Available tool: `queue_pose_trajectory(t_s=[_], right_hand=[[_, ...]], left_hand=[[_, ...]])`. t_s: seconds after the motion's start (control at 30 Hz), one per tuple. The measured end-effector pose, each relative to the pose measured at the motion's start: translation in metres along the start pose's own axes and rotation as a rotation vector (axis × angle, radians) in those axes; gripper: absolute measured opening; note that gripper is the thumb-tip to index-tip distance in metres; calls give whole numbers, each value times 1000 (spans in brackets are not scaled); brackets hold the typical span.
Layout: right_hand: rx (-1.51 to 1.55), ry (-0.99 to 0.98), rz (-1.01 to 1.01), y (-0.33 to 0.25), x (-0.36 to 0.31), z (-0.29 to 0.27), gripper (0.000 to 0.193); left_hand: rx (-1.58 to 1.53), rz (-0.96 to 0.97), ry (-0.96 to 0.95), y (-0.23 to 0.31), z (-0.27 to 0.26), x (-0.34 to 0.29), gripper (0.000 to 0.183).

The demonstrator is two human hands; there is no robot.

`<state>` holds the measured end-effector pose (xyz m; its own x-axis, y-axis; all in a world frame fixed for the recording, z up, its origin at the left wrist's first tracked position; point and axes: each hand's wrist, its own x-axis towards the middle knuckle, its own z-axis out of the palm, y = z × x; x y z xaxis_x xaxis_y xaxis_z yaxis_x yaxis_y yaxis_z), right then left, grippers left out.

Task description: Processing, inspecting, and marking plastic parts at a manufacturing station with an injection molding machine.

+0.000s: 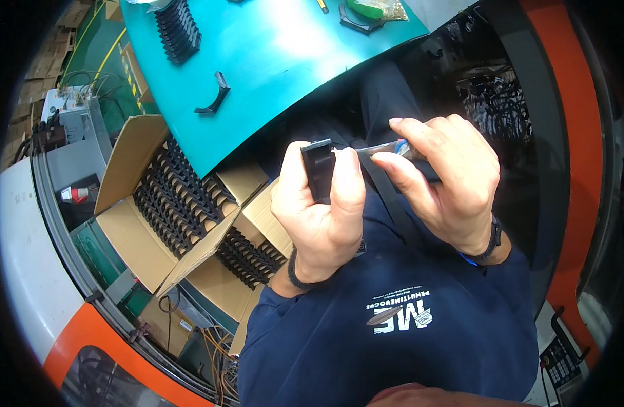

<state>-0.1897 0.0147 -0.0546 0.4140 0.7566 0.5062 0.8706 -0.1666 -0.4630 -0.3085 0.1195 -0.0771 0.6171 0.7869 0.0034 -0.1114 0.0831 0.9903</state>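
My left hand (320,227) is closed around a black curved plastic part (319,171), held upright in front of my chest. To its right, my right hand (454,180) pinches a knife (385,147) with a thin metal blade between thumb and fingers. The blade points left, its tip close to the part's upper edge by my left thumb. Whether the tip touches the part I cannot tell. Most of the knife's handle is hidden in my right hand.
Beyond my hands is a green table (278,74) bearing a single black part (217,95), a row of black parts (178,32) and a bag (386,9). At left, an open cardboard box (132,234) holds several rows of black parts. An orange machine frame (559,102) stands at right.
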Motion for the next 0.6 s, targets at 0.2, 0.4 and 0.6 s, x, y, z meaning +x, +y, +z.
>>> queue_pose_trajectory(t_s=[0.2,0.4,0.6], right_hand=[[-3,-5,16,-1,-1,1,34],[1,5,24,-1,-1,3,33],[-3,8,38,-2,-1,3,32]], left_hand=[[-3,-6,17,-1,1,0,14],[-6,9,27,-3,2,0,14],[26,22,24,-5,1,0,15]])
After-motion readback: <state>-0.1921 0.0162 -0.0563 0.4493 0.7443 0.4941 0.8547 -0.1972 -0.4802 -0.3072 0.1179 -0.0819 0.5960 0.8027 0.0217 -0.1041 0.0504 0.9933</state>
